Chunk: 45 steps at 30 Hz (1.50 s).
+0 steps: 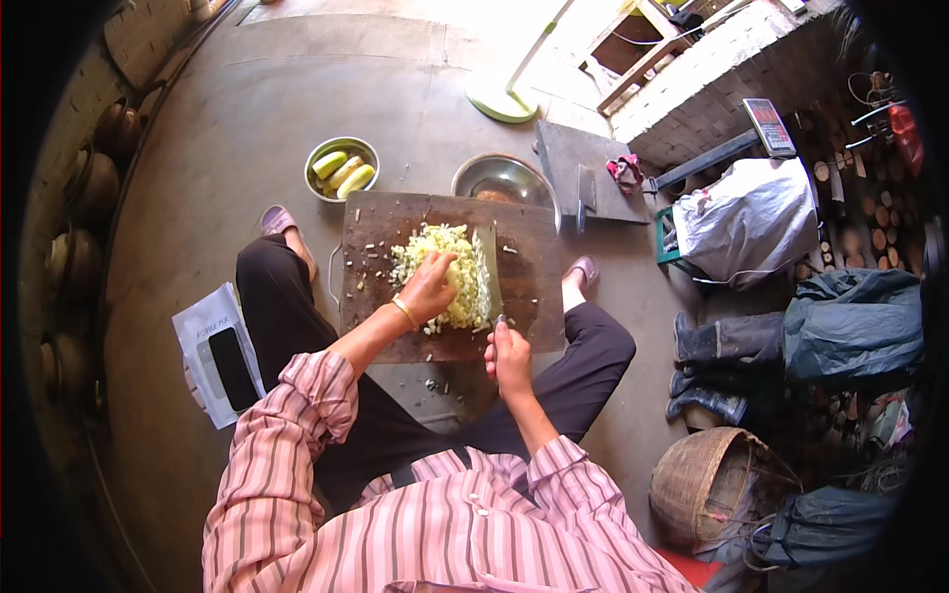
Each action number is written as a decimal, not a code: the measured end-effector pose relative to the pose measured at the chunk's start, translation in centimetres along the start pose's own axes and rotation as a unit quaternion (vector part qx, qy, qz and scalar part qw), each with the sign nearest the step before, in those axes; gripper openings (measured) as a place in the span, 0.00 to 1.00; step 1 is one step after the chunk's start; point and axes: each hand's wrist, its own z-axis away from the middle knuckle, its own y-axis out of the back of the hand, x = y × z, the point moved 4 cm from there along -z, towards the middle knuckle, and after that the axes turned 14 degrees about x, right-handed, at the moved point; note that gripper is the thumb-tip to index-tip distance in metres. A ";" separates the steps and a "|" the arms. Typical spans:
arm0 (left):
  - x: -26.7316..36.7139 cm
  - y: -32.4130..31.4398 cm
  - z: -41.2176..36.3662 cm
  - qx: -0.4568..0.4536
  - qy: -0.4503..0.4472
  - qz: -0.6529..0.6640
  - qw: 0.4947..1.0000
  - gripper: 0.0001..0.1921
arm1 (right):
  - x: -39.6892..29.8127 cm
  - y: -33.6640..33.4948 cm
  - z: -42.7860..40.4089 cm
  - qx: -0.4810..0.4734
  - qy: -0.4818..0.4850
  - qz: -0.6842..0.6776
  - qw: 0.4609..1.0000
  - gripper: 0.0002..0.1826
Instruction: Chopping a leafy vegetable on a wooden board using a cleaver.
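Observation:
A rectangular wooden cutting board lies before me between my knees. On it is a heap of finely chopped pale green and yellow vegetable. My left hand, with a gold-coloured bracelet at the wrist, rests on the heap with bent fingers; whatever lies under the fingertips is hidden. In my right hand is the handle of a cleaver. The broad cleaver blade points away from me along the heap's right edge, with chopped bits stuck to it.
Beyond the board stand a metal bowl of pale green gourds and a wide steel basin. A second knife lies on a platform scale. A phone rests left. At right are rubber boots and a wicker basket.

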 end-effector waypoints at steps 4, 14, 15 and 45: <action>-0.1 0.6 -0.1 0.014 -0.023 -0.045 0.999 0.22 | -1.8 -1.0 1.6 -0.015 0.068 -0.017 0.997 0.23; -4.0 5.7 0.8 0.077 0.047 -0.147 0.985 0.20 | -2.5 -2.7 1.9 -0.028 0.122 0.073 0.989 0.23; -4.1 6.2 1.0 0.074 0.067 -0.161 0.982 0.20 | -2.8 -2.9 2.2 -0.037 0.147 0.077 0.985 0.23; -2.8 3.9 3.0 -0.101 0.079 -0.251 0.959 0.15 | -2.3 -4.0 0.1 -0.052 0.145 0.101 0.983 0.24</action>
